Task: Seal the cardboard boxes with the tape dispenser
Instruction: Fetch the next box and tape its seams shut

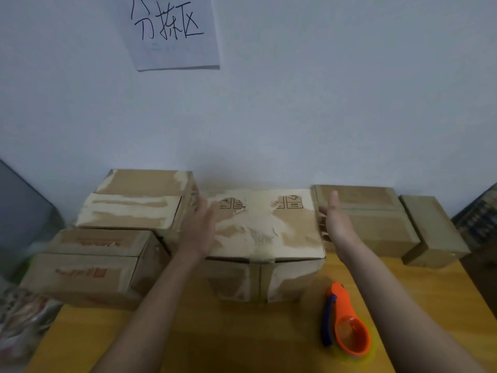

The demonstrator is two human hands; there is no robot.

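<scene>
A worn cardboard box (265, 232) with torn tape patches stands in the middle of the yellow table (215, 337). My left hand (200, 230) lies flat against its left side with straight fingers. My right hand (336, 222) is at its right side, palm toward the box, fingers straight. Neither hand holds anything. An orange tape dispenser (347, 323) with a blue handle lies on the table right of the box, near my right forearm.
Two boxes sit at the left, one at the back (139, 200) and one in front (91, 262). Two more boxes (365, 219) (433, 232) are at the right against the wall. A paper sign (169, 30) hangs on the wall. Clutter lies at the far left (24, 313).
</scene>
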